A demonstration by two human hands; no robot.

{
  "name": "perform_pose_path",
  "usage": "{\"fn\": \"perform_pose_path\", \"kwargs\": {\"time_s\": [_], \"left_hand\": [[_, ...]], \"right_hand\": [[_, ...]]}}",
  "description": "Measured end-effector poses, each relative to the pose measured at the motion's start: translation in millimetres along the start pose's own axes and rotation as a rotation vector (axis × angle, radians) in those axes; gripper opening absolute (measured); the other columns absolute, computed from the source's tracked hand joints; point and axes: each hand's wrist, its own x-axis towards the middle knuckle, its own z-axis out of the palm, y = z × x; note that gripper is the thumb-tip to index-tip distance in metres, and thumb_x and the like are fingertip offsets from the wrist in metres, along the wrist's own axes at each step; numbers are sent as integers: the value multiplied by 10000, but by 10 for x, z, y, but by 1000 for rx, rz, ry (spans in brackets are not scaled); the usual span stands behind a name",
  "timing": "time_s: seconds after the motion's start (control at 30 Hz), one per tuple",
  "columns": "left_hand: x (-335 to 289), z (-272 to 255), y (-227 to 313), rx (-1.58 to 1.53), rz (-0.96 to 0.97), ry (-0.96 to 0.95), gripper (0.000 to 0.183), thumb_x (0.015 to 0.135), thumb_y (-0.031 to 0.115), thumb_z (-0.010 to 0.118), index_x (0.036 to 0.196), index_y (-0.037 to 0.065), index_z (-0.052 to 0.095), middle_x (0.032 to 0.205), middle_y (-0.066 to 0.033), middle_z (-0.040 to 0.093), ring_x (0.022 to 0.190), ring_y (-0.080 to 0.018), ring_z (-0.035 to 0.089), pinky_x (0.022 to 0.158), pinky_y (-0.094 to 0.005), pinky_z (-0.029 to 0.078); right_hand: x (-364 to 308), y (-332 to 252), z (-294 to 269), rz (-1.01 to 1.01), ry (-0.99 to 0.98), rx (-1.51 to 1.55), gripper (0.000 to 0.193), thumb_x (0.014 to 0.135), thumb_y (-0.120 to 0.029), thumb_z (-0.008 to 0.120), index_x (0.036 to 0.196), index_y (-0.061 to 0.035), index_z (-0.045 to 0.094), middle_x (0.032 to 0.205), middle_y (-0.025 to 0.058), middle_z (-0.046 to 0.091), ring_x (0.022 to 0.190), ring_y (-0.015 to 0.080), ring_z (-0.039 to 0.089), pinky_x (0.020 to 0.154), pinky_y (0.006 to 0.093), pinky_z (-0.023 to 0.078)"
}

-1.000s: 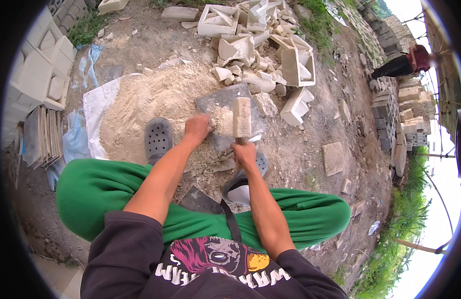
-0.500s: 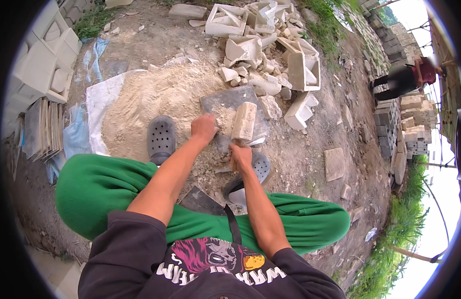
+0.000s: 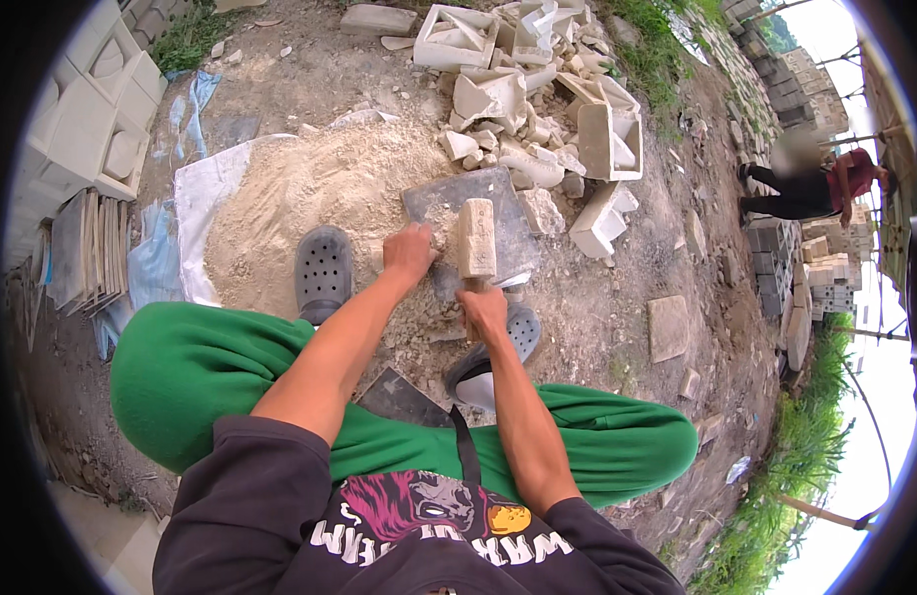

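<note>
Mallet (image 3: 476, 238) is in your right hand (image 3: 483, 307), fingers wrapped round the handle just below the head. Head sits over the dark plate (image 3: 515, 243) in front of you, between your left hand and the rubble (image 3: 490, 97); can't make out whether it touches the plate or hangs above it.

Your left hand (image 3: 409, 251) is low at the plate's left edge, fingers curled in. What's under them is hidden, so can't say if they pinch anything.

Progress, my read: a good share is already fine, a wide heap of powder (image 3: 305, 188) on the white sheet (image 3: 196, 193), left of the plate and beyond your left clog (image 3: 323, 268). Pale dust and grit lie on the plate too, near your left hand. Coarse stuff remains: rubble past the plate is whole chunks plus broken box-shaped castings (image 3: 610, 144), none of it powdered.

Versus half a second ago: mallet head leaned right then, now it stands near straight up the view. Left hand about the same spot, same curl. Powder and rubble look unchanged. Co-worker (image 3: 853, 178) at far right has shifted stance, legs now apart.
</note>
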Motion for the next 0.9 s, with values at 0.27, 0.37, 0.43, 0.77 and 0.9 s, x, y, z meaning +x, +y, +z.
{"fn": "perform_pose_path", "kwargs": {"time_s": [0.27,0.37,0.43,0.77,0.9], "left_hand": [[55,1,52,-26,-2,-46,441,800,331,799,1103,66,619,1062,-133,672,1013,-340,668,855,-463,538],[58,-13,66,-96,-37,-10,429,808,313,791,1101,53,614,1084,-148,673,1016,-362,662,863,-471,533],[94,-13,135,-115,16,-24,442,809,324,786,1093,36,608,1107,-175,668,1034,-375,654,874,-481,525],[180,-22,20,-104,-33,68,423,800,337,748,1080,51,614,1100,-162,665,1049,-338,649,865,-456,530],[31,-31,-20,-119,74,152,437,785,364,783,1047,62,606,1020,-138,655,987,-333,644,833,-453,520]], "right_hand": [[194,218,61,-43,53,42,243,739,-182,718,765,56,676,619,102,654,495,207,652,498,347,532],[25,44,-43,-1,18,211,231,742,-167,720,760,56,666,610,101,640,483,212,641,475,346,522],[-12,22,-113,-1,52,309,221,745,-158,721,758,55,661,605,100,632,477,214,634,464,346,516],[-77,-272,-204,-212,160,221,281,768,-233,736,769,45,692,618,104,660,515,183,655,517,346,524],[101,22,0,-290,150,-88,323,764,-284,727,779,38,720,626,123,689,576,190,696,598,356,551]]}}
